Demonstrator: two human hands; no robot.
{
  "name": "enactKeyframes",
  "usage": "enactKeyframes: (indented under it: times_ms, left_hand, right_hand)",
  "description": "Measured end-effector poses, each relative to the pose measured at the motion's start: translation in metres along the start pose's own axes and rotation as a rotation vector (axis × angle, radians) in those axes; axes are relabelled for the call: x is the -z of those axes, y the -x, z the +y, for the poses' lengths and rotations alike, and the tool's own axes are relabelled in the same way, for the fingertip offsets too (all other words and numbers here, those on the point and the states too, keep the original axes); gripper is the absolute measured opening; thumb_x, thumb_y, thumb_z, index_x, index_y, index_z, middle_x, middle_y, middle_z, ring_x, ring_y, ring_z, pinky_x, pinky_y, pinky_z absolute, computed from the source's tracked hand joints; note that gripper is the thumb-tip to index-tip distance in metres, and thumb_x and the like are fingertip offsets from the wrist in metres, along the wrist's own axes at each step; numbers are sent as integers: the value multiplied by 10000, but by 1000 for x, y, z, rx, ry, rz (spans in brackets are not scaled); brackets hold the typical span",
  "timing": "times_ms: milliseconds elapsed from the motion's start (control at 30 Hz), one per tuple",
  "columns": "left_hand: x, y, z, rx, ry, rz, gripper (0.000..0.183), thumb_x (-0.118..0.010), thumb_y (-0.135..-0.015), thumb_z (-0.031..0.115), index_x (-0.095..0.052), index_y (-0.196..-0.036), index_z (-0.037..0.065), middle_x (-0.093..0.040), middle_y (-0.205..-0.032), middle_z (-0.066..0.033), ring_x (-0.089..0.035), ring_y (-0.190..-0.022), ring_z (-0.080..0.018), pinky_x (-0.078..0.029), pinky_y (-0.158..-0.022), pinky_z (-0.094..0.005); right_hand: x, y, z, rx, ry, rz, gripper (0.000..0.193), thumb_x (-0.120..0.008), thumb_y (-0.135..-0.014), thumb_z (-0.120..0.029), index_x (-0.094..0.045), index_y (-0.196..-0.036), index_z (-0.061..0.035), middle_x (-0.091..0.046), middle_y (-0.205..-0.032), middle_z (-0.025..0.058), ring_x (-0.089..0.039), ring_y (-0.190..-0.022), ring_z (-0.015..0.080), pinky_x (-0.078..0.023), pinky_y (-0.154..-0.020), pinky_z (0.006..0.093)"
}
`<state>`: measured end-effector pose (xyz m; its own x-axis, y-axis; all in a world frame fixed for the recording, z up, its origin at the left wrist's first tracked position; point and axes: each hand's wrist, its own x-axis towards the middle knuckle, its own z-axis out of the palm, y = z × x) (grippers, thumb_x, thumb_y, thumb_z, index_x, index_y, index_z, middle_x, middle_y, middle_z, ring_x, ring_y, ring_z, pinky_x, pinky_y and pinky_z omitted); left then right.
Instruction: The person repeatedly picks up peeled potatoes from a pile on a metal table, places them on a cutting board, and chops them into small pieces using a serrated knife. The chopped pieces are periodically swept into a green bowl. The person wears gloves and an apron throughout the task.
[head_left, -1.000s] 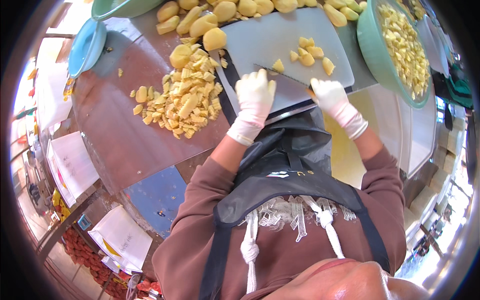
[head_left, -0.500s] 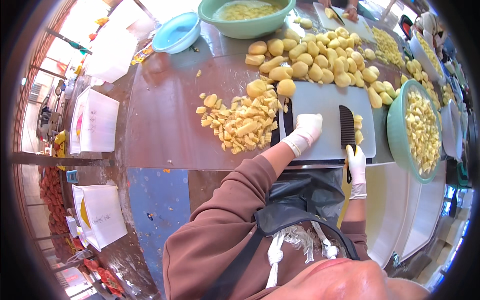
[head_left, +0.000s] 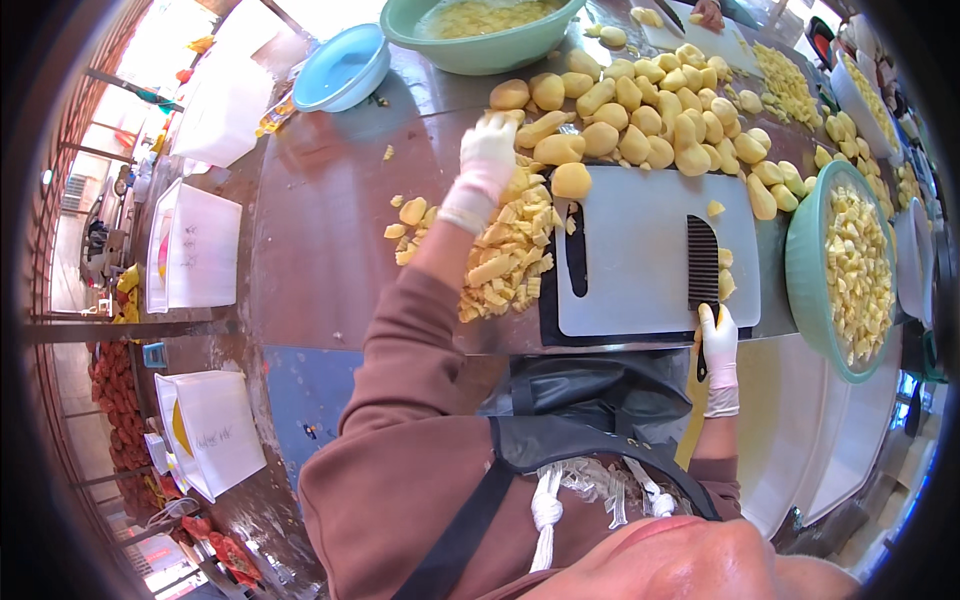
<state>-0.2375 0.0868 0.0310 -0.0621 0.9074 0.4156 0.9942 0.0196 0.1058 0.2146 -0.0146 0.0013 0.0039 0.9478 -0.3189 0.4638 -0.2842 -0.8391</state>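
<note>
My gloved left hand (head_left: 487, 155) reaches over the heap of cut potato pieces (head_left: 520, 225). Its fingers close over a peeled potato (head_left: 512, 116) at the left edge of the potato pile (head_left: 640, 110). In my gloved right hand (head_left: 718, 350) is the handle of a crinkle-cut knife (head_left: 703, 262). Its wavy dark blade rests on the right part of the white cutting board (head_left: 640, 250). A few cut pieces (head_left: 726, 275) lie just right of the blade, and a small one sits above it. One whole peeled potato (head_left: 571, 181) is at the board's upper left corner.
A green basin of cut potatoes (head_left: 840, 270) stands right of the board. At the far side are a green basin with liquid (head_left: 480, 50) and a blue basin (head_left: 342, 70). Another person's hand (head_left: 708, 14) works at a far board. White bins (head_left: 200, 245) stand at left.
My left hand has moved from the board leftward and away from me to the edge of the potato pile, its fist loosening. My right hand still holds the knife in nearly the same place.
</note>
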Motion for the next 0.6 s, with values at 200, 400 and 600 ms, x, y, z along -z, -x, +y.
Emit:
enactKeyframes:
  times_ms: [200, 400, 600]
  left_hand:
    - [-57, -40, -36, -59, -81, -368, 396, -540, -852, 155, -533, -1247, 192, -554, -1269, -88, -539, -1170, -314, -491, -895, -428]
    - [-27, -38, -31, 197, 138, -374, 385, -658, -819, 290, -586, -1158, 122, -681, -1051, -108, -645, -993, -299, -520, -856, -412]
    - [19, 39, 75, 423, 948, -277, 360, -642, -823, 240, -570, -1109, 33, -705, -889, -145, -689, -802, -283, -555, -734, -377]
  right_hand:
    - [-2, 4, -4, 14, 57, 26, 287, -578, -965, -287, -563, -909, -6, -505, -497, 36, -494, -387, 132, -377, -391, 284]
    - [-8, 7, -7, 4, 184, 66, 330, -585, -962, -319, -536, -863, -8, -523, -510, 43, -517, -408, 131, -406, -414, 283]
    - [-21, 0, -14, -11, 129, 50, 323, -584, -965, -326, -542, -875, -18, -527, -520, 43, -518, -410, 129, -414, -414, 278]
